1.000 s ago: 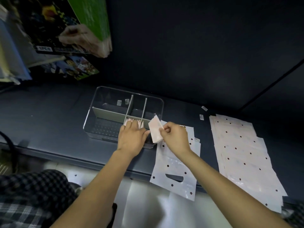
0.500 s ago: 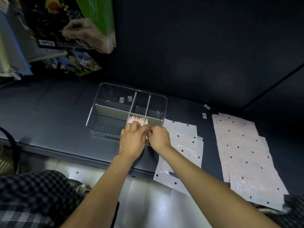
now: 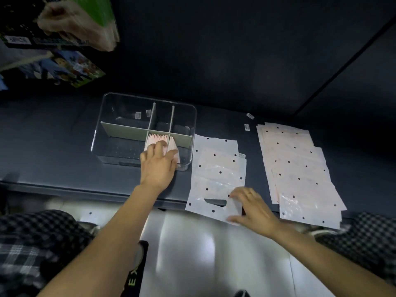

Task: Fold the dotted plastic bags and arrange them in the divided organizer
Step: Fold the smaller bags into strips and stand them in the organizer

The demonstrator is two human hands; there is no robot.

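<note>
Ahead we see a dark blue-grey bench (image 3: 53,144) set against a dark wall, with colourful printed boxes (image 3: 57,24) hanging at the far left and a pale, shiny floor below its near edge. On the bench stands one clear divided organizer (image 3: 120,99); we count four compartments, one long near one and three far ones. A row of folded bags (image 3: 159,139) stands upright at the right end of the near compartment. Our left hand (image 3: 157,166) reaches over the organizer's near wall, fingers fairly straight and pressing on the folded row, gripping nothing. Our right hand (image 3: 251,207) lies lower right, fingers spread and relaxed, resting on the near edge of a stack of flat dotted bags (image 3: 216,166) just right of the organizer. A second, larger pile of flat bags (image 3: 300,170) lies further right. So we count two flat piles; the bags in each we cannot count.
</note>
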